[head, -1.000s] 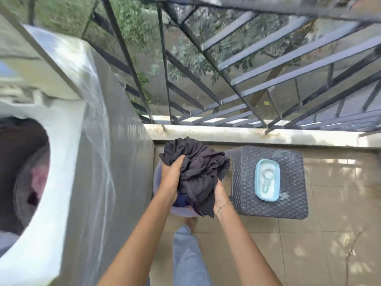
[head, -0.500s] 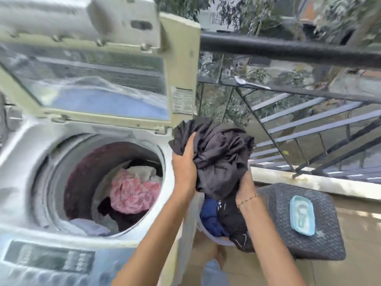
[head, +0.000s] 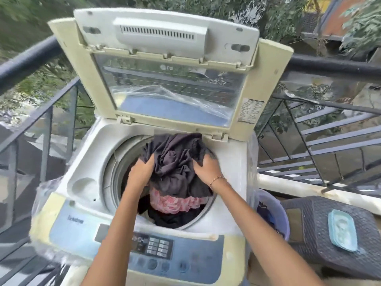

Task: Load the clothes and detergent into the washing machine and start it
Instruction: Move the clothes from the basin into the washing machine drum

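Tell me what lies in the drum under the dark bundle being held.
Under the dark bundle, gripped by the left hand and right hand, lie a pink patterned garment and black clothing. The bundle and arms cover the rest of the drum.

Outdoor balcony, daylight. Dark metal railing from 9 to 3 o'clock; green foliage beyond at 12; dark woven stool at 4 o'clock.

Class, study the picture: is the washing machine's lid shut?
No, the lid stands upright behind the open tub, with clothes visible inside.
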`<action>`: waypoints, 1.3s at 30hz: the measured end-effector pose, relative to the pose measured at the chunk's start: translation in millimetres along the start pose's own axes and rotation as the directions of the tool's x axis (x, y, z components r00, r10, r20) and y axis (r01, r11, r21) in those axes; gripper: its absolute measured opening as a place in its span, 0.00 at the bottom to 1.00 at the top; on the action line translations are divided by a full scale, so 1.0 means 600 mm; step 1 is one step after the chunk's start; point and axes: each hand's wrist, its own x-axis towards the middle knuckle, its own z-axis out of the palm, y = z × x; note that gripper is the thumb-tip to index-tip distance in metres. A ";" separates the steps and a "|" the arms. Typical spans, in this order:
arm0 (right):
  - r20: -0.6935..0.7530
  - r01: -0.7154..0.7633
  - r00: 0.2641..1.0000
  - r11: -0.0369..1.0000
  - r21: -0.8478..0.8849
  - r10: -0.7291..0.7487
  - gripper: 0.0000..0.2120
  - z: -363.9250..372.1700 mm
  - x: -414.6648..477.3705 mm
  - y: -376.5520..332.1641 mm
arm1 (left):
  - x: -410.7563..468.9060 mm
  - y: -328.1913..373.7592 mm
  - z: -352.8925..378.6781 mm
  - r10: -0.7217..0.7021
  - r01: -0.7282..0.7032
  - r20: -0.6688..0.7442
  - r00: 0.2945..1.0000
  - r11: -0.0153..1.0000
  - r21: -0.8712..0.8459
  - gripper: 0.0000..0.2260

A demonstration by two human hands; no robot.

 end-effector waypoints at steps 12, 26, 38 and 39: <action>0.095 0.061 0.994 0.991 -0.122 -0.050 0.13 0.000 -0.027 0.015 | -0.009 0.013 0.082 0.167 -0.182 0.114 0.979 0.973 0.140 0.25; -0.280 -0.092 0.934 0.904 0.417 0.223 0.08 -0.236 -0.052 0.257 | -0.240 0.193 0.422 0.542 -0.491 0.064 0.838 0.800 -0.344 0.15; 0.145 -0.620 0.758 0.635 0.462 0.635 0.11 -0.181 0.010 0.719 | -0.130 0.010 0.783 0.112 -0.143 0.291 0.950 0.986 0.086 0.14; 0.153 -0.652 0.734 0.625 0.428 0.661 0.11 -0.157 0.014 0.765 | -0.110 -0.022 0.807 0.079 -0.114 0.299 0.951 0.988 0.102 0.14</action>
